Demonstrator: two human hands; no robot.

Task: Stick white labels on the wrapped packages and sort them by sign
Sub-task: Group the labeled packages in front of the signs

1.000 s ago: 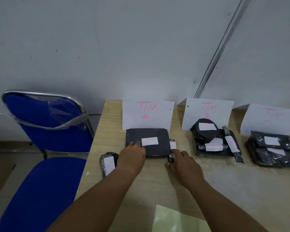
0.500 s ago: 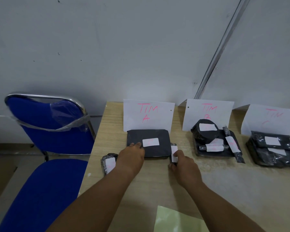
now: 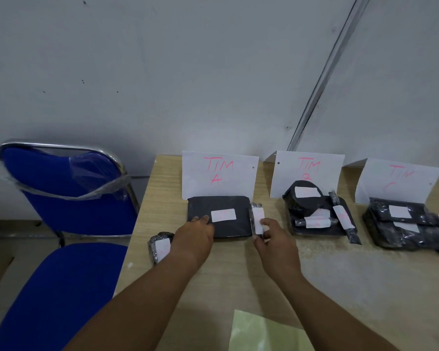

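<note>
A flat black package (image 3: 228, 226) with a white label lies in front of the TIM A sign (image 3: 219, 173). My left hand (image 3: 193, 239) rests on its near left corner, fingers together on the wrap. Against its right side lies a slim black labelled package (image 3: 257, 217), and my right hand (image 3: 274, 239) pinches its near end between thumb and fingers. A small labelled package (image 3: 160, 247) sits at the table's left edge, beside my left wrist. Labelled packages are piled before the TIM B sign (image 3: 307, 171) and the TIM C sign (image 3: 398, 181).
A blue chair (image 3: 66, 193) with plastic wrap on its back stands left of the wooden table (image 3: 340, 274). A pale yellow-green backing sheet (image 3: 261, 333) lies at the near edge. The grey wall rises right behind the signs.
My right hand has slid the slim package forward, along the flat package's right side toward the TIM A sign. My left hand has stayed on the flat package.
</note>
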